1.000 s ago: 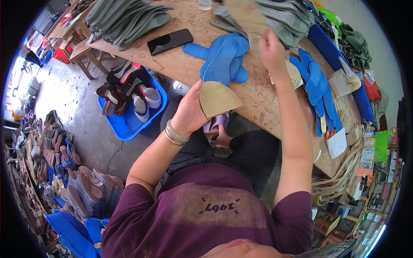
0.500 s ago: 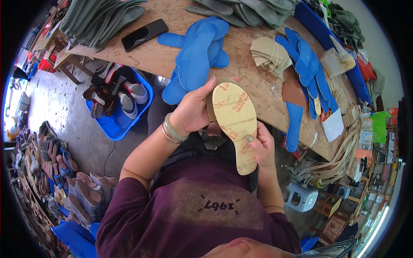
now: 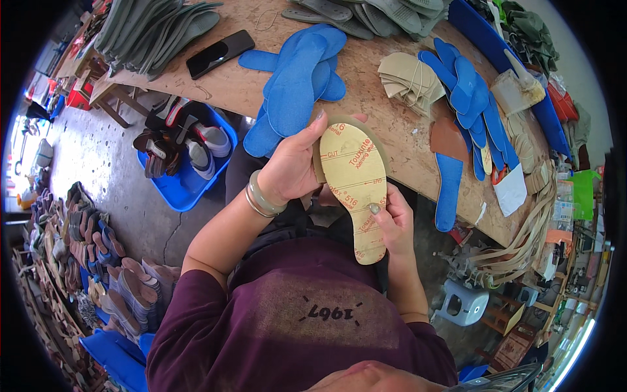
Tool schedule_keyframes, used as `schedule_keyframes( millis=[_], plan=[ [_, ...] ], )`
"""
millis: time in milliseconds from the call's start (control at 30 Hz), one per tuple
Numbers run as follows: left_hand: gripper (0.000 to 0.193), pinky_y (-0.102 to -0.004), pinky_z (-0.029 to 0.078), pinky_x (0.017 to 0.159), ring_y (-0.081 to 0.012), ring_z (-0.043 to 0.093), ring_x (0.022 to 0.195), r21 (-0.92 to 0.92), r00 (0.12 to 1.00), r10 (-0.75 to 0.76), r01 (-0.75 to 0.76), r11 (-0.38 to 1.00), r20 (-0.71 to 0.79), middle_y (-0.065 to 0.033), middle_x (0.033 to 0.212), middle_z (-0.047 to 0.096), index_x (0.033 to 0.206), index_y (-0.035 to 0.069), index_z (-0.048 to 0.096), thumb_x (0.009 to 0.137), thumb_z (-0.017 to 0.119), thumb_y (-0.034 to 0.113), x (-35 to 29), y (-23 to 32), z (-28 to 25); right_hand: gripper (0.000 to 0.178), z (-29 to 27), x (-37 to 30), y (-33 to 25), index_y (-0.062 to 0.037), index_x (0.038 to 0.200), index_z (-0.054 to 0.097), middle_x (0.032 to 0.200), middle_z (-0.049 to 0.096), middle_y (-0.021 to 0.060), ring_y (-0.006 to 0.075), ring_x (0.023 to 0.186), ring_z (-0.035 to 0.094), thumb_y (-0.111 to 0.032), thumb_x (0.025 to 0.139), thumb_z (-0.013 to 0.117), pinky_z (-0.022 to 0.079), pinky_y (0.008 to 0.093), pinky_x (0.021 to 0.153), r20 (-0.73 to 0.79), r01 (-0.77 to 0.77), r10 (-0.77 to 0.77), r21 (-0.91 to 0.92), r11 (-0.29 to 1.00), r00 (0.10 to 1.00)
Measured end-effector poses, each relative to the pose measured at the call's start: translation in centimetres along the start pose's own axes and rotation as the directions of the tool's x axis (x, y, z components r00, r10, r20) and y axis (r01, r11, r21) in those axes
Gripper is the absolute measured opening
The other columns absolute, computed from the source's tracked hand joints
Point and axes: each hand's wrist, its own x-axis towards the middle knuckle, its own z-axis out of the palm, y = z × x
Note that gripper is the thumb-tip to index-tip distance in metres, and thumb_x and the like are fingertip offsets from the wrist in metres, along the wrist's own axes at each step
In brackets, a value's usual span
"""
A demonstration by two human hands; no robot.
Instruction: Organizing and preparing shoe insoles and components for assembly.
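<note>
A cream insole [image 3: 356,173] with red print is held in front of my body, its wide toe end pointing away from me. Behind the toe half lies an olive-brown piece [image 3: 379,147], its edge showing around the top and right side. My left hand [image 3: 292,163] is closed on the left edge of both pieces near the toe, with fingers out of sight behind them. My right hand [image 3: 394,224] pinches the insole at its narrow middle, thumb on the printed face. Just beyond my left hand, blue insoles [image 3: 300,85] lie piled on the wooden table.
On the table [image 3: 366,108] are a black phone [image 3: 220,54], grey-green insole stacks [image 3: 150,32], tied beige pieces [image 3: 410,78], more blue insoles [image 3: 467,91] and a brown-topped blue insole [image 3: 447,176]. A blue bin of shoes [image 3: 186,186] stands on the floor at left.
The insole has shifted slightly left, and more of the olive-brown piece shows along the right side of its toe. Both hands keep their hold.
</note>
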Motion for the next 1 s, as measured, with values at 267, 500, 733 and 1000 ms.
schedule_keyframes(
  millis=[267,500,733,1000],
  plan=[
    [0.06,-0.039,0.045,0.103,-0.0245,0.058,0.118,-0.029,1.0,-0.008,0.008,1.0,-0.015,-0.0139,0.128,0.057,0.148,0.002,0.029,0.106,0.021,0.044,0.31,-0.25,0.14,0.041,-0.11,-0.01,-0.05,0.0073,0.131,0.045,0.118,0.061,0.0099,0.0113,0.105,0.059,-0.006,0.093,0.054,0.045,0.0256,0.091,-0.002,-0.002,0.002,-0.004,1.0,1.0],
    [0.06,-0.0391,0.045,0.102,-0.0246,0.058,0.118,-0.029,1.0,0.006,-0.006,1.0,-0.002,-0.0138,0.127,0.057,0.148,0.002,0.028,0.106,0.019,0.044,0.22,-0.18,-0.3,0.041,0.02,0.25,0.02,0.0071,0.131,0.045,0.118,0.061,0.0096,0.0116,0.105,0.058,-0.007,0.094,0.054,0.045,0.0259,0.091,0.0,-0.012,0.012,0.006,1.0,1.0],
    [0.063,-0.0434,0.041,0.107,-0.0292,0.051,0.127,-0.026,1.0,-0.005,0.006,1.0,0.025,-0.0174,0.138,0.05,0.148,0.0,0.027,0.105,0.024,0.046,0.44,-0.29,-0.8,0.041,0.22,0.25,-0.14,0.0067,0.129,0.048,0.116,0.062,0.0101,0.0117,0.103,0.059,-0.006,0.09,0.055,0.046,0.0259,0.09,-0.043,-0.026,0.025,-0.008,1.0,0.999],
    [0.06,-0.0407,0.045,0.103,-0.0244,0.057,0.119,-0.034,1.0,0.007,-0.007,0.999,-0.019,-0.0142,0.129,0.056,0.148,0.0,0.027,0.106,0.025,0.043,0.35,-0.42,-0.15,0.041,0.01,0.26,0.11,0.0071,0.128,0.048,0.114,0.063,0.0101,0.0122,0.102,0.06,-0.008,0.091,0.057,0.047,0.0264,0.09,-0.031,-0.021,0.021,0.006,1.0,0.999]
  ],
)
